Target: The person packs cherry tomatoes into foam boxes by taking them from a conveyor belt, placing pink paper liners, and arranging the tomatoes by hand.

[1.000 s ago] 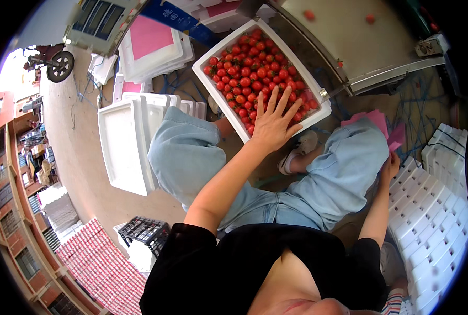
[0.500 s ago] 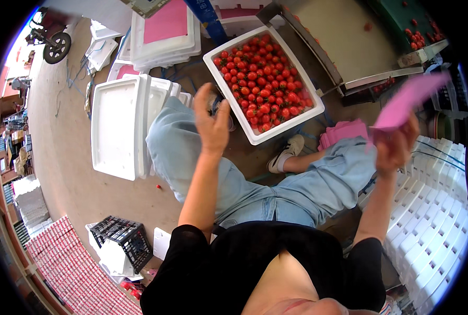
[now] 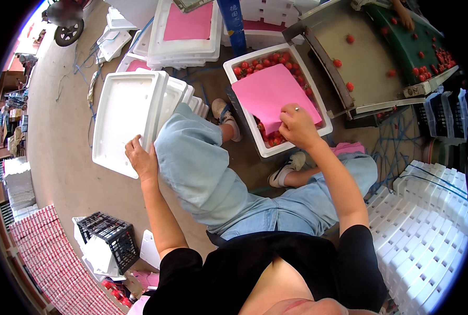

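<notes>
In front of me a white foam box (image 3: pixel 265 153) holds many small red cherry tomatoes (image 3: pixel 277 140). A pink paper sheet (image 3: pixel 265 93) lies over most of them, slightly askew, with tomatoes showing along its edges. My right hand (image 3: pixel 298 126) is closed on the sheet's near edge, fingers curled under and their tips hidden. To the left, a white foam lid (image 3: pixel 124 115) leans upright against more lids beside my knee. My left hand (image 3: pixel 142 158) grips that lid's lower right edge, with fingers over its face.
More pink sheets (image 3: pixel 348 148) lie by my right knee. Stacked white foam boxes (image 3: pixel 417 220) stand at right. A sorting tray (image 3: pixel 344 63) and green chute (image 3: pixel 402 47) carry tomatoes at far right, near another person's hand (image 3: pixel 403 20). A black crate (image 3: pixel 110 236) sits at lower left.
My right hand has brought the pink sheet from the right onto the tomatoes. My left hand has moved from beside the box to the lid at left.
</notes>
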The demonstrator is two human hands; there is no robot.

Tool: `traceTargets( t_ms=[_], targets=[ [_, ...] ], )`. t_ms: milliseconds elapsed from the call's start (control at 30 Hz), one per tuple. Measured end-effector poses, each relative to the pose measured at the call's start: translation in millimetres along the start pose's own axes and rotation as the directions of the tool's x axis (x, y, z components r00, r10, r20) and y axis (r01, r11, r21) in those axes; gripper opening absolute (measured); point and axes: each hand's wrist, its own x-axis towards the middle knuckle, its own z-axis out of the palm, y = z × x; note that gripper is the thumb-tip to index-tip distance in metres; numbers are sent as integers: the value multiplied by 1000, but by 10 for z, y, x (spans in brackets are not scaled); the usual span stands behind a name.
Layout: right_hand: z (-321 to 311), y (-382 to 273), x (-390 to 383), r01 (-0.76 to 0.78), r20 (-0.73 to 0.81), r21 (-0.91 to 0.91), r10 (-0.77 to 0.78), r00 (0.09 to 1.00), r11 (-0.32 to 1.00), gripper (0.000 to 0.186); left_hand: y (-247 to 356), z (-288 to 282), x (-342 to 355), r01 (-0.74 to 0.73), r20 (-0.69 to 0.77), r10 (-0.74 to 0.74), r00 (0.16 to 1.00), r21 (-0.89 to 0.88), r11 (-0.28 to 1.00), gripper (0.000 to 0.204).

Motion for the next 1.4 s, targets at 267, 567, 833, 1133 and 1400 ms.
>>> traceTargets(
  t_ms=[267,567,833,1133,1400],
  targets=[
    [-1111,537,408,123,-433,860,581,689,495,13,-59,178,154,-3,13,5,1000,-108,994,43],
    [-1537,139,693,179,-527,508,141,838,843,13,-105,-376,167,-31,-333,-82,939,-321,947,38],
    [-256,319,258,103,283,209,-161,945,973,8,244,-1287,-136,-384,-717,14,697,-356,852,56],
    [10,994,666,-707,-193,153,723,664,690,62,840,-1408,-1125,-46,-26,-43,999,-816,-577,51],
    [65,1328,456,-694,428,720,803,416,-24,103,1608,360,-813,531,502,188,844,-736,-420,54]
  ],
)
